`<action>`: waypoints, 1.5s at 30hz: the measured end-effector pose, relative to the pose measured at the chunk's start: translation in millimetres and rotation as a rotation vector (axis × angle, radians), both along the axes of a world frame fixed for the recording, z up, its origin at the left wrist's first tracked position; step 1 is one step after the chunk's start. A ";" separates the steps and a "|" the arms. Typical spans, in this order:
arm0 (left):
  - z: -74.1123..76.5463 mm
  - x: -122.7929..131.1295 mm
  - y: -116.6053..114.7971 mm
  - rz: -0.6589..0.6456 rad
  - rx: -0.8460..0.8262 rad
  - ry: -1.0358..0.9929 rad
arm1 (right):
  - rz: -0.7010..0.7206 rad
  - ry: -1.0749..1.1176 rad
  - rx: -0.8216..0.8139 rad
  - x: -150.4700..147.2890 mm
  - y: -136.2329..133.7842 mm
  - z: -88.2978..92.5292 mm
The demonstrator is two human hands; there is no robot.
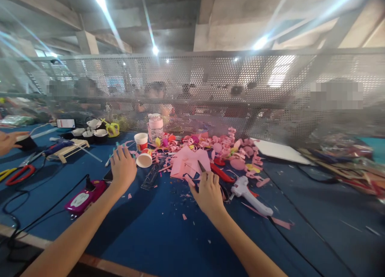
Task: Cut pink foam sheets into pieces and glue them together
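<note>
Perforated metal screen [180, 76] runs along the back, there's a lit-up phone [65, 123] by some black-and-white cups [100, 138], and a chunky purple power strip [86, 198] sits front left.

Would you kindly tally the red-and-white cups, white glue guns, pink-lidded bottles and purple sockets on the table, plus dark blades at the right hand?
Red-and-white cups: 2 (upright cup, tipped cup)
White glue gun: 1
Pink-lidded bottle: 1
Purple socket: 1
Dark blade at right hand: 1
Total: 6

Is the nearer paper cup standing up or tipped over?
Tipped over: the nearer paper cup lies on its side, its open mouth turned toward the camera.
</note>
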State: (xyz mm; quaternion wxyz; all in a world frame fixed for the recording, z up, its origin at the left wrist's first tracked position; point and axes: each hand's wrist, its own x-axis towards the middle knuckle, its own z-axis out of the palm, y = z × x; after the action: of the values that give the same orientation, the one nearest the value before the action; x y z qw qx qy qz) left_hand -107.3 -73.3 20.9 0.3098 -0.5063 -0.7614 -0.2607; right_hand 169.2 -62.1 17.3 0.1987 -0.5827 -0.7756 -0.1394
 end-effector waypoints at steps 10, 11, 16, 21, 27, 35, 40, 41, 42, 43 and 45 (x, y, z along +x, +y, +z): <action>-16.3 98.6 0.3 -1.273 -0.233 0.267 | 0.245 -0.149 -0.128 7.2 10.7 -7.2; -16.0 101.1 4.8 -1.310 -0.248 0.242 | 0.257 -0.142 -0.147 7.6 13.6 -9.5; -18.0 108.2 24.5 -1.274 -0.143 -0.004 | 0.236 -0.121 -0.167 6.9 24.8 -19.7; -24.2 109.5 33.5 -1.220 -0.120 -0.190 | 0.211 -0.021 -0.173 7.2 28.4 -24.2; -28.3 106.9 37.5 -1.226 -0.165 -0.229 | 0.196 0.170 -0.156 11.6 35.0 -26.1; -37.6 109.0 40.1 -1.230 -0.214 -0.013 | 0.336 0.368 -0.050 11.8 23.2 -12.1; -35.0 118.1 40.0 -1.167 -0.150 0.130 | 0.340 0.352 0.013 10.0 19.4 -16.6; -33.3 120.4 40.8 -1.168 -0.139 0.151 | 0.349 0.331 0.028 9.6 19.0 -18.0; -31.7 123.0 42.4 -1.174 -0.135 0.168 | 0.361 0.307 0.046 9.3 18.7 -19.4; -30.2 125.9 44.8 -1.184 -0.134 0.182 | 0.372 0.286 0.067 9.1 18.5 -20.7; -28.3 131.9 51.3 -1.211 -0.119 0.206 | 0.374 0.266 0.112 9.4 18.8 -23.2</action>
State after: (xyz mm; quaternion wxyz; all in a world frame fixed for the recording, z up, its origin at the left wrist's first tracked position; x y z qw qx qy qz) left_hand 24.7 -22.0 -7.4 0.1499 -0.8878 -0.3180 -0.2970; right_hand 178.6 -43.3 -5.9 0.3535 -0.4300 -0.8282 -0.0651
